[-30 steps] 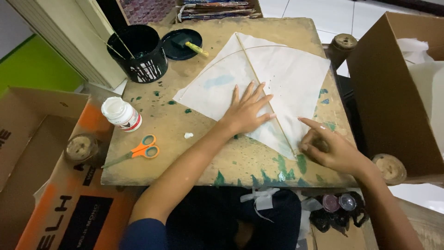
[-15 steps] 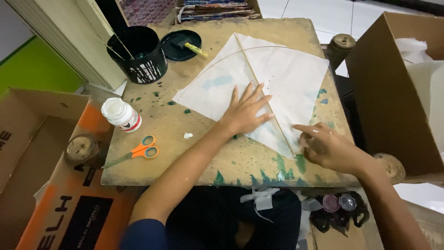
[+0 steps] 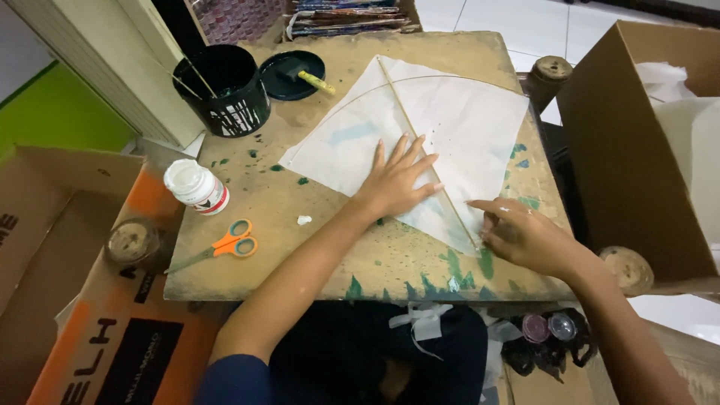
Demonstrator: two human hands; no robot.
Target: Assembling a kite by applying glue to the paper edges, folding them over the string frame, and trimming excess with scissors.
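Under both hands [image 3: 397,184], kite [image 3: 450,127] (spine seemingly diagonal).

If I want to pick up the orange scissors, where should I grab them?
Grab the orange scissors by the orange handle loops, probably coming from the right side or from above. They lie flat and closed on the wooden board, loops pointing right toward the left hand, thin blades pointing left near the board's edge. The loops are rounded and safe; the blade tips are pointy.
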